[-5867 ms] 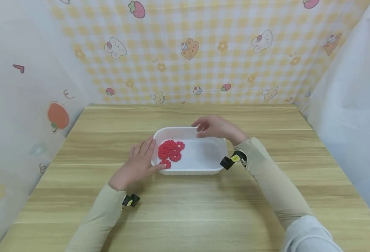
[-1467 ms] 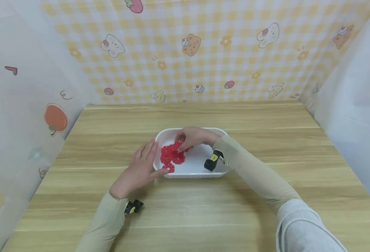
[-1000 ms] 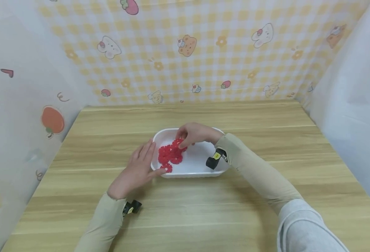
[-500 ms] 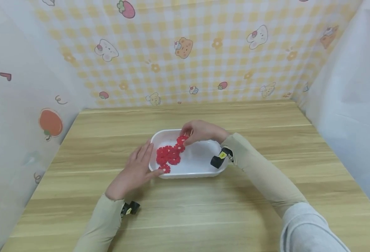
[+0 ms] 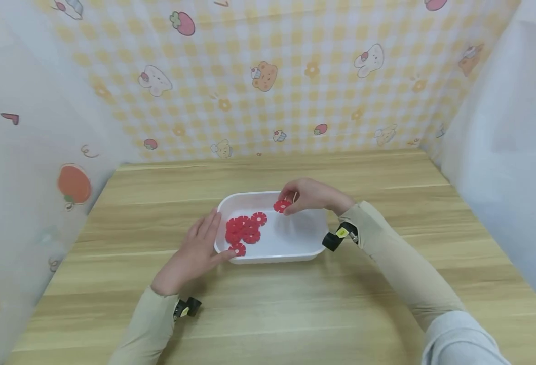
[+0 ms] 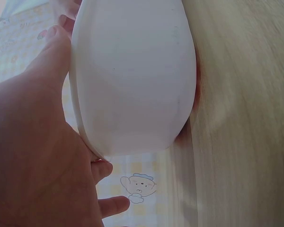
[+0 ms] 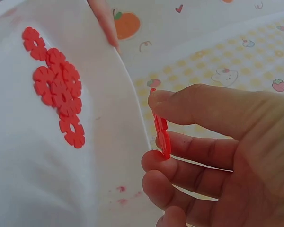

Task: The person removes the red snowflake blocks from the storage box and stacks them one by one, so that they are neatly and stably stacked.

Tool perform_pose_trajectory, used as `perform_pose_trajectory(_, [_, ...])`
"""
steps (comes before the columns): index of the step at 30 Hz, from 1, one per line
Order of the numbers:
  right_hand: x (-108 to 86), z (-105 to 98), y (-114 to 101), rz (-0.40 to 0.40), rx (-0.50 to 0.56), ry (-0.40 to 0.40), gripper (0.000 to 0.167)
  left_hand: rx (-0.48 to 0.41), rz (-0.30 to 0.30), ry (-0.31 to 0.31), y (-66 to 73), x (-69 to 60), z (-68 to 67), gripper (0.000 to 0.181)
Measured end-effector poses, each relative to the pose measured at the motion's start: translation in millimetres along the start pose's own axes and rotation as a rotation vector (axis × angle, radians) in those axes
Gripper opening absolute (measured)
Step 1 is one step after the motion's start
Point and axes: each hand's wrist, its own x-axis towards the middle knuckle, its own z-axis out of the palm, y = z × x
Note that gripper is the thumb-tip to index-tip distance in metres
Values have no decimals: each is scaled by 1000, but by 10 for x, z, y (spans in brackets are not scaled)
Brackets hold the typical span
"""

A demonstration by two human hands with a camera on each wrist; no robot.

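Observation:
My right hand [image 5: 314, 196] pinches one red snowflake disc [image 5: 281, 206], a flat notched piece with a hole, above the white tray [image 5: 272, 258]. In the right wrist view the disc [image 7: 162, 130] stands edge-on between thumb and fingers. Several more red snowflake discs [image 5: 242, 230] lie overlapped at the tray's left side, with one lone disc [image 5: 238, 249] near the front left corner. My left hand [image 5: 192, 256] rests on the tray's left end, fingers fairly straight along the rim and thumb at the front edge. The tray's outer wall [image 6: 132, 80] fills the left wrist view.
A wood-grain table [image 5: 268, 314] bears the tray. Behind stands a yellow checked cloth [image 5: 222, 66] with cartoon prints, and white sheets hang at both sides. Small black cameras [image 5: 341, 235] are strapped at both wrists.
My right hand has gone down to the pile, picked up one disc, and moved up and right with it. Another disc has shifted out to the pile's upper right. My left hand stays put.

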Motion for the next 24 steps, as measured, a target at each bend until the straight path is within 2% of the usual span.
perform_pose_trajectory(12, [-141,-106,40,20,20,31,34,4,8,8,-7,-9,12,97])
perform_pose_trajectory(24, [-290,-195,237,37,52,75,36,-4,15,-1,3,-6,3,97])
